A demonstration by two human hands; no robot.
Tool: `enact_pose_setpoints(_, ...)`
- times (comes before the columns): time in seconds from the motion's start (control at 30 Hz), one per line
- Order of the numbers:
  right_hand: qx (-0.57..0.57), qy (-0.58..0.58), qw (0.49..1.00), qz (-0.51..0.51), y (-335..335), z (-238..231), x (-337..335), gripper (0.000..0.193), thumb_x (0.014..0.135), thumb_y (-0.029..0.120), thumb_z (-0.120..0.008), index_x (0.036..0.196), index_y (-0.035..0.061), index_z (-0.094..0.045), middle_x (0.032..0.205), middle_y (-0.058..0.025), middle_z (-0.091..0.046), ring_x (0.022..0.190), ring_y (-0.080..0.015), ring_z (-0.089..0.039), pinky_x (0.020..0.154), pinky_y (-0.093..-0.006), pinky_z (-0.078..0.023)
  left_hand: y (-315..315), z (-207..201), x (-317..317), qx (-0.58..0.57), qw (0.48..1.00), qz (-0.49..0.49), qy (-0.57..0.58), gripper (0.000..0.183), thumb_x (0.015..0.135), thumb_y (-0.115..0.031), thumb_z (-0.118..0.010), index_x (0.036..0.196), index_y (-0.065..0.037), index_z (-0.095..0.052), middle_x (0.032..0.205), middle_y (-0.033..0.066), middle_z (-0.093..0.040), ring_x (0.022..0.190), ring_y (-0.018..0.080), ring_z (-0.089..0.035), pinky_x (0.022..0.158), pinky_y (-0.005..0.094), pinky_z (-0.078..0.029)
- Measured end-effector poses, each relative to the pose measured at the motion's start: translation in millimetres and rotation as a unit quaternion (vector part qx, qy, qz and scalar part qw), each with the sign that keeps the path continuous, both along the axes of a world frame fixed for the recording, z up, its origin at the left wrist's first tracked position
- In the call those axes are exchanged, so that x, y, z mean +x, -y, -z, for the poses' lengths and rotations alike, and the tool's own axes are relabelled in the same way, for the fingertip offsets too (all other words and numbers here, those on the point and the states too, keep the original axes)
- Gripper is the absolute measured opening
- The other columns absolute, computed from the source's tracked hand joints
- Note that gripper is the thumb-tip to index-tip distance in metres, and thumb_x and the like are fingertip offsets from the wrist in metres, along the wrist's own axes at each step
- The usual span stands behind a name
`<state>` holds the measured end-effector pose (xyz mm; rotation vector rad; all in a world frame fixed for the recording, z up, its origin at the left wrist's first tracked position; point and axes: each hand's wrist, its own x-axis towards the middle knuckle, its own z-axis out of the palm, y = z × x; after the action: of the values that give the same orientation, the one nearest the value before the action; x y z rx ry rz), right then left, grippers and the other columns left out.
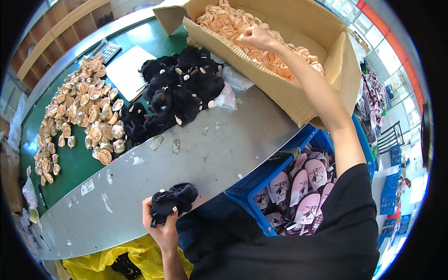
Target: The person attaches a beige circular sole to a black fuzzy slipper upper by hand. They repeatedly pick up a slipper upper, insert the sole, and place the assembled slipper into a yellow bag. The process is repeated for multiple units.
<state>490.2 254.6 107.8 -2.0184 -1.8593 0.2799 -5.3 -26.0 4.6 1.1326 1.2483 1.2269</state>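
Observation:
My left hand (161, 228) grips a small black fuzzy item (175, 200) with pale bits on it, just above the near edge of the grey metal strip (205, 144). Its exact kind I cannot make out. Stretched far out to the upper right, my right hand (256, 37) is closed over a cardboard carton (266, 86). Peach-coloured plastic pieces (228, 23), looped or oval in shape, fill that carton. Whatever the right fingers hold, if anything, is hidden. More black fuzzy items (182, 88) lie heaped left of the carton.
Shiny shell-like oval pieces (95, 133) spread over the green tabletop (74, 163) at left. Beyond them are white paper (126, 70) and a calculator (107, 50). Pink printed slippers (308, 207) fill a blue crate (249, 200) at right. A yellow bag (93, 266) hangs below.

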Motion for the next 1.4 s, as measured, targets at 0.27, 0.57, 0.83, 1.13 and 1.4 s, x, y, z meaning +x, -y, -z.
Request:
enact_pose_setpoints(0.27,0.018,-0.395,0.906,-0.151,110.5,-38.1,-173.6,0.03,0.1,0.023,-0.047,0.081,0.0052,-0.061,0.08,-0.0017,-0.061,0.07,-0.0068,-0.057,0.066,-0.0236,-0.048,-6.4,-17.5,4.7,-0.015,1.0,-0.012,0.024,0.031,0.077,0.002,-0.07,0.105,0.001,-0.06,0.1,0.0043,-0.063,0.09,0.0095,-0.057,0.082,0.0225,-0.049)
enact_pose_setpoints(0.57,-0.134,-0.52,0.803,-0.259,217.7,58.2,-315.6,0.027,0.101,0.028,-0.067,0.095,0.0016,-0.065,0.079,-0.0016,-0.065,0.064,-0.0041,-0.058,0.057,-0.0208,-0.046,-0.9,-6.4,6.4,-0.016,0.999,0.012,0.035,0.028,0.081,-0.001,-0.073,0.104,-0.001,-0.058,0.093,-0.0009,-0.061,0.085,0.0052,-0.054,0.078,0.0204,-0.046)
enact_pose_setpoints(0.83,-0.089,-0.618,0.752,-0.211,247.1,72.3,-323.9,0.032,0.095,0.028,-0.077,0.099,0.0004,-0.061,0.092,-0.0061,-0.067,0.078,-0.0076,-0.06,0.069,-0.02,-0.046,2.8,-5.8,0.7,-0.001,0.998,-0.039,0.042,0.035,0.08,-0.001,-0.072,0.113,0.002,-0.062,0.099,0.0003,-0.064,0.089,0.0057,-0.056,0.081,0.0215,-0.048)
enact_pose_setpoints(1.13,0.077,-0.468,0.845,-0.246,235.7,80.6,-338.2,0.032,0.097,0.033,-0.071,0.092,0.0027,-0.062,0.101,-0.0099,-0.06,0.088,-0.0182,-0.058,0.078,-0.0295,-0.047,6.3,-13.9,-1.5,-0.064,0.994,0.055,0.074,0.033,0.077,-0.004,-0.075,0.108,0.001,-0.064,0.092,-0.0016,-0.063,0.083,0.0057,-0.055,0.077,0.0216,-0.046)
enact_pose_setpoints(1.4,-0.025,-0.59,0.753,-0.289,243.7,71.6,-328.7,0.03,0.097,0.032,-0.071,0.091,0.0039,-0.061,0.106,-0.0104,-0.057,0.092,-0.02,-0.057,0.082,-0.0304,-0.046,8.8,-16.1,0.1,-0.078,0.993,0.003,0.093,0.03,0.078,-0.007,-0.077,0.104,0.001,-0.063,0.092,-0.0008,-0.065,0.085,0.0048,-0.057,0.077,0.02,-0.046)
